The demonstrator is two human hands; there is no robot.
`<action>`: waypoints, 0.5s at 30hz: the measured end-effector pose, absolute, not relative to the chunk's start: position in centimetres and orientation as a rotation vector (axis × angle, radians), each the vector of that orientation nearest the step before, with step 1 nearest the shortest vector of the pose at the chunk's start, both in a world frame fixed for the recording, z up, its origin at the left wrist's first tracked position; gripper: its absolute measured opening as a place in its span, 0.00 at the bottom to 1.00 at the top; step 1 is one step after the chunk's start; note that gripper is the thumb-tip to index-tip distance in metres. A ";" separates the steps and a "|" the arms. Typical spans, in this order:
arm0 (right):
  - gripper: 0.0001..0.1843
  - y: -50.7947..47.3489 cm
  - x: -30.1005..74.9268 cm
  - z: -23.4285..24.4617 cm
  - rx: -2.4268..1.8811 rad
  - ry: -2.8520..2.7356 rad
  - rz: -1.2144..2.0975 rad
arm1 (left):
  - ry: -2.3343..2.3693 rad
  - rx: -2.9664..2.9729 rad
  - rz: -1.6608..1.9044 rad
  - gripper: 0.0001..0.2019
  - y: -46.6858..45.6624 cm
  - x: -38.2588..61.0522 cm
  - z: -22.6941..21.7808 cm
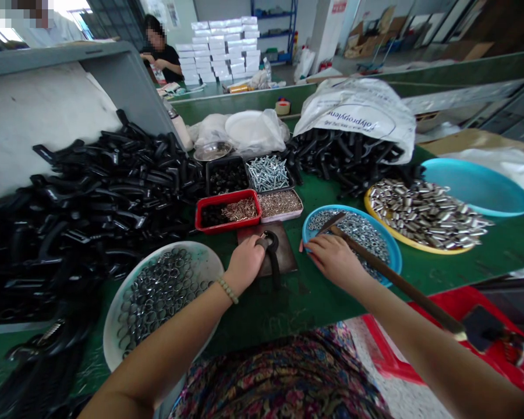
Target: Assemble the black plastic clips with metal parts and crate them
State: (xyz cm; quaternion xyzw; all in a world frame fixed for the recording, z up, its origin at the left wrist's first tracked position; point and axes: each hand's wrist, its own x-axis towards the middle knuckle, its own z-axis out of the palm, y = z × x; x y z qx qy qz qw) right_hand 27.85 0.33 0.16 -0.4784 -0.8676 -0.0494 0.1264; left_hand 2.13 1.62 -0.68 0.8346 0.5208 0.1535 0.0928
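I sit at a long green table (297, 308) with 2 big heaps of curved black pieces on it. The 1 heap on my left side (91, 203) is too big to count, and so is the 1 that spills out of a white sack (358, 110). Past them, there are 4 round dishes. A white bowl (209, 262) holds silver rings (157, 297), a blue bowl (390, 256) holds silver nuts (353, 238), a yellow plate (388, 230) holds silver tubes (423, 218), and 1 more blue plate (475, 186) sits at the back. There are 4 small trays too, and 1 of them is a red tray (213, 226). Right now, I am at the step of holding things in place. My left hand (244, 265) is closed tight on 1 black piece (273, 265), and that piece sits on a brown block (286, 262) just in front of the trays. My right hand (336, 262) is closed on 1 wooden hammer (397, 285) over the blue bowl. I can see 1 ring on the black piece (268, 238).
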 end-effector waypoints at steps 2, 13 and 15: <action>0.10 0.8 25.6 0.4 -1.422 -2.674 -0.227 | 1.575 2.362 0.561 0.13 1.8 2.0 -0.5; 0.06 3.2 22.0 1.9 -1.278 -2.033 0.640 | 1.461 2.242 0.725 0.14 -0.1 0.2 -1.5; 0.05 2.7 20.7 2.1 -1.194 -1.809 0.904 | 1.462 2.258 0.735 0.14 -0.1 0.1 -1.7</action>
